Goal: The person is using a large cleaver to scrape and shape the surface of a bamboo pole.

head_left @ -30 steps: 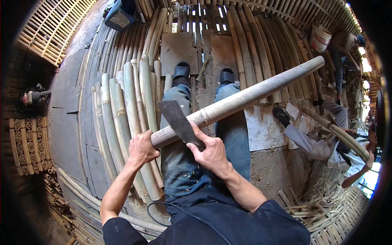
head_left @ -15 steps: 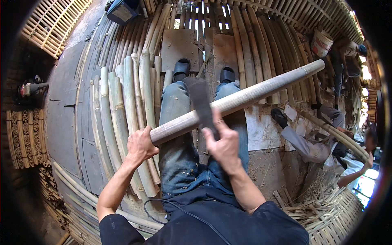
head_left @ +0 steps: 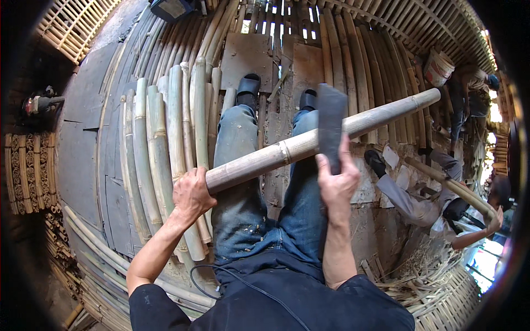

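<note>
Looking down, I see my own lap and legs in blue jeans, stretched out over a floor [head_left: 83,149] of dark boards and bamboo. My left hand [head_left: 192,194] is clenched around the near end of a long pale bamboo pole [head_left: 309,142]. That pole slants across my thighs from lower left up to the upper right, its far end reaching past my right foot toward the slatted wall. My right hand [head_left: 337,185] is raised above the pole and grasps the handle of a broad, dark chopping blade [head_left: 331,124]. The blade stands nearly upright, its flat rectangular face toward me, overlapping the pole at about its middle; I cannot tell whether the edge touches the bamboo. My feet wear dark sandals [head_left: 248,87] and rest on a wooden plank [head_left: 251,55].

To my left, beside my left leg, lies a bundle of split bamboo strips [head_left: 160,143], pale green and cream, running away from me in a curve. Farther left, a stack of short bamboo pieces [head_left: 25,171] sits by the wall, with a small power tool [head_left: 38,103] near it. To my right, another person [head_left: 436,201] in a light long-sleeved shirt sits on the ground, holding a bamboo piece of their own. A bucket [head_left: 439,67] stands well beyond them at the upper right. A thin black cable [head_left: 243,284] trails across my dark shirt.
</note>
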Action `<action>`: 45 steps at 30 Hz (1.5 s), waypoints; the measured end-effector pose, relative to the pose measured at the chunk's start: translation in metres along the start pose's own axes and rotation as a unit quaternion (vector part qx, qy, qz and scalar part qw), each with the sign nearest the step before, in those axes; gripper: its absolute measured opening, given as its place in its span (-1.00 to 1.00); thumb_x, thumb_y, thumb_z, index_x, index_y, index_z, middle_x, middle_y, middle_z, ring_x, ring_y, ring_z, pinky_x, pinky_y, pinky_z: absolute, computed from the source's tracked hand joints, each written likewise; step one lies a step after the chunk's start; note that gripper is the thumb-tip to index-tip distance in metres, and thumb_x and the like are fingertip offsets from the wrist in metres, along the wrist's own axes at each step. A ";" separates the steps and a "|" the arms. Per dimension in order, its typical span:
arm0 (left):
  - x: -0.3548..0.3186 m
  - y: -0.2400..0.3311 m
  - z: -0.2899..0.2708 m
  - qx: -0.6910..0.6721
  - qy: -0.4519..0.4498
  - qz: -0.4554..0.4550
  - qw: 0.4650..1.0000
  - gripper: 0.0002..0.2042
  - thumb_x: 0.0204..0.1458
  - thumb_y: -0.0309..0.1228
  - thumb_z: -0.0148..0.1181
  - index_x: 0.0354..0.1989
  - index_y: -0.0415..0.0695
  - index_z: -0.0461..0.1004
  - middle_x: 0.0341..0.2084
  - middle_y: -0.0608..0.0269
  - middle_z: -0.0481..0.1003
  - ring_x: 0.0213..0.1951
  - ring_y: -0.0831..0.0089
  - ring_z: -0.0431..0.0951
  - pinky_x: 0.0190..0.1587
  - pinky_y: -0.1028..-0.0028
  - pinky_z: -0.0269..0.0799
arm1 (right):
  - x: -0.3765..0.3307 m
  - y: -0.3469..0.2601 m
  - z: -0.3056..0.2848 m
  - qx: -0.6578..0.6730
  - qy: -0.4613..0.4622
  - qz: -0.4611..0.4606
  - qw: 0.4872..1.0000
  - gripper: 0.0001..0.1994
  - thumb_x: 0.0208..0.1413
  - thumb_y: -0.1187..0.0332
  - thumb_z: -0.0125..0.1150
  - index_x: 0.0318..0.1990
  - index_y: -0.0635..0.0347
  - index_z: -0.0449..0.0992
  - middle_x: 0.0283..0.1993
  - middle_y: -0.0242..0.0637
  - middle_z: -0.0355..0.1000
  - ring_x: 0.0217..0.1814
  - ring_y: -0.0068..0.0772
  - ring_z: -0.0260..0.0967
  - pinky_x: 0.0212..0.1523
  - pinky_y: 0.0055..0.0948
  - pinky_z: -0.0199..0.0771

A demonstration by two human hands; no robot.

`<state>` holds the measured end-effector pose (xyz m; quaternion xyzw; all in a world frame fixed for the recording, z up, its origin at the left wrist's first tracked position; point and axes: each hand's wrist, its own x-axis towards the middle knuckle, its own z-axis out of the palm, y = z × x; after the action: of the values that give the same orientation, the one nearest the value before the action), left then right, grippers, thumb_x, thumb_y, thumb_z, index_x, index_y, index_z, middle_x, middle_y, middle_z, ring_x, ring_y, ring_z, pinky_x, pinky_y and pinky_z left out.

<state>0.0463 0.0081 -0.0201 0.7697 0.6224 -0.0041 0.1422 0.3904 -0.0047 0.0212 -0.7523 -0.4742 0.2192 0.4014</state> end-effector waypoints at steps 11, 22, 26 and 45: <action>0.004 -0.007 -0.004 0.023 -0.049 0.001 0.999 -0.49 -0.28 -0.39 0.51 -0.06 -0.15 0.51 -0.21 -0.03 0.65 -0.15 -0.02 0.72 -0.07 0.12 0.69 | -0.001 0.015 0.006 0.106 -0.082 -0.013 0.991 -0.23 0.16 0.40 0.53 0.55 0.12 0.37 0.03 0.06 0.73 -0.08 -0.26 0.73 0.02 -0.36 0.69; 0.007 -0.001 0.000 0.024 -0.034 0.023 0.999 -0.43 -0.38 -0.40 0.57 -0.07 -0.14 0.49 -0.23 -0.03 0.63 -0.17 -0.06 0.70 -0.10 0.10 0.68 | -0.056 -0.012 0.056 0.080 -0.215 -0.073 0.971 -0.22 0.13 0.24 0.51 0.55 -0.32 0.38 -0.10 0.24 0.65 -0.11 0.23 0.70 -0.03 -0.03 0.71; 0.020 -0.007 -0.012 -0.002 -0.092 0.009 0.996 -0.48 -0.32 -0.38 0.49 -0.07 -0.18 0.55 -0.29 -0.14 0.65 -0.19 -0.14 0.72 -0.08 0.03 0.70 | -0.051 0.003 0.057 0.132 -0.183 -0.083 0.971 -0.21 0.11 0.29 0.54 0.54 -0.23 0.40 -0.16 0.16 0.71 -0.18 0.01 0.76 -0.07 -0.14 0.75; 0.087 -0.042 -0.031 -0.192 -0.337 0.031 0.921 -0.52 -0.50 -0.36 0.44 -0.32 -0.42 0.57 -0.50 -0.07 0.59 -0.40 0.13 0.64 -0.22 0.17 0.59 | -0.033 -0.010 0.041 0.147 -0.188 -0.009 0.971 -0.23 0.13 0.40 0.52 0.54 -0.13 0.41 0.03 0.08 0.72 -0.08 -0.26 0.76 0.01 -0.31 0.73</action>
<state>0.0199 0.1061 -0.0153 0.7000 0.5024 -0.1392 0.4881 0.3413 -0.0155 0.0035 -0.6260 -0.5102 0.4208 0.4132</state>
